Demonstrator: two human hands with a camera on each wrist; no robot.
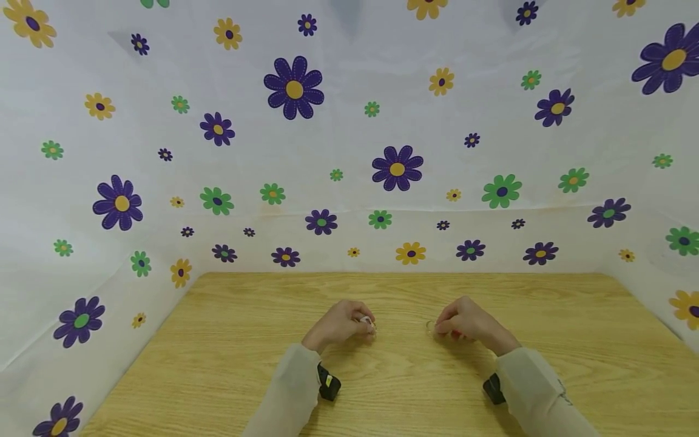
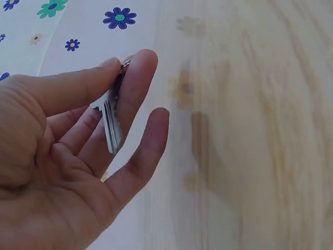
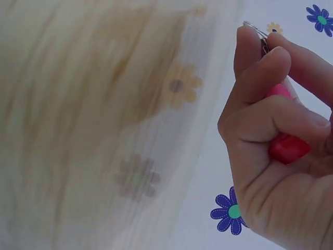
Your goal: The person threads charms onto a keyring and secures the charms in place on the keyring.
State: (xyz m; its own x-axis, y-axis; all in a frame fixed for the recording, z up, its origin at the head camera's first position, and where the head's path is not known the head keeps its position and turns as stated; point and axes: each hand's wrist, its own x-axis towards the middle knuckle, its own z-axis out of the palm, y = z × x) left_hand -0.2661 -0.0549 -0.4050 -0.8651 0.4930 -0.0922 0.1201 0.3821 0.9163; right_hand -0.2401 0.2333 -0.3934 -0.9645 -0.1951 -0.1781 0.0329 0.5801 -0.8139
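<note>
Silvery keys hang from between the thumb and index finger of my left hand; how many there are is hard to tell. Part of a small metal link shows at the fingertips. My right hand pinches a thin metal key ring with a short chain. Below the chain, a glossy red and pink keychain charm sits inside the curled fingers, mostly hidden. The two hands are apart, low over the wooden table, with the ring pointing toward the left hand.
A white cloth with purple, green and yellow flowers rises behind the table and along both sides. Black wrist cameras are strapped under both light sleeves.
</note>
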